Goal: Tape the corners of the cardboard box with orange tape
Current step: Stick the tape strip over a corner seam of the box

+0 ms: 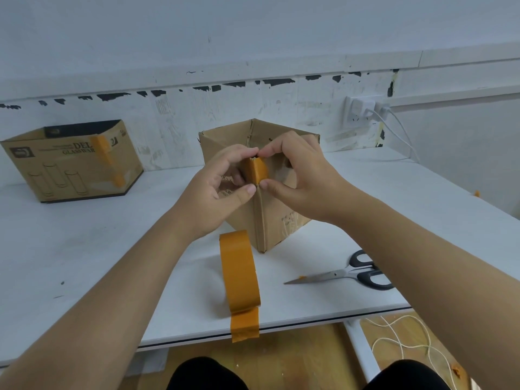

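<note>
On the white table point(84, 249) the open cardboard box point(281, 220) stands with its near corner toward you. Your left hand point(216, 187) and right hand point(304, 175) pinch an orange tape strip point(255, 170) over that corner's top. The tape roll point(239, 271) stands just before it.

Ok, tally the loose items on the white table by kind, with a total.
Cardboard boxes: 2, the plain cardboard box being taped and the printed box
Orange tape roll: 1
Scissors: 1
Total: 4
</note>
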A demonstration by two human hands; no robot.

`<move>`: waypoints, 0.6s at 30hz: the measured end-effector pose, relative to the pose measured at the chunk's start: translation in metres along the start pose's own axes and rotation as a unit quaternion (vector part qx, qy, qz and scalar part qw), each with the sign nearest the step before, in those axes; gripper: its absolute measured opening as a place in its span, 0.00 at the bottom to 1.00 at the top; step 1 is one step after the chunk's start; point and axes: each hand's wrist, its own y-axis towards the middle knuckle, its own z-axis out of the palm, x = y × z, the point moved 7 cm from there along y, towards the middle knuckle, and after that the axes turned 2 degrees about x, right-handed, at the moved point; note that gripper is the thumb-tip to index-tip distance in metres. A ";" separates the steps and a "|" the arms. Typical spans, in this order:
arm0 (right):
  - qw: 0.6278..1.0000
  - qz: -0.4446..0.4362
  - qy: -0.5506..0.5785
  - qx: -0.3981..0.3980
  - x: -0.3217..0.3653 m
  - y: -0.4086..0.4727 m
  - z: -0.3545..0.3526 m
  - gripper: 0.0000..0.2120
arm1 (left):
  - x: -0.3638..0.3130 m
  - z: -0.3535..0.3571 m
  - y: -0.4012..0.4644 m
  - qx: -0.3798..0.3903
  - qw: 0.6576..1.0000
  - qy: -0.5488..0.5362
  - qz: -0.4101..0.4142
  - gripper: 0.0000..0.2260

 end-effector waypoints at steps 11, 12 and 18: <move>0.999 0.011 0.014 -0.033 0.000 0.001 0.001 0.14 | 0.001 0.001 0.002 -0.040 0.999 -0.018 -0.007 0.17; 0.999 0.012 0.017 -0.039 0.000 0.001 0.001 0.14 | 0.001 0.000 0.002 -0.046 0.999 -0.015 -0.004 0.17; 0.998 0.020 0.031 -0.045 -0.001 0.003 -0.001 0.09 | -0.001 -0.003 0.004 -0.067 0.997 -0.026 0.003 0.14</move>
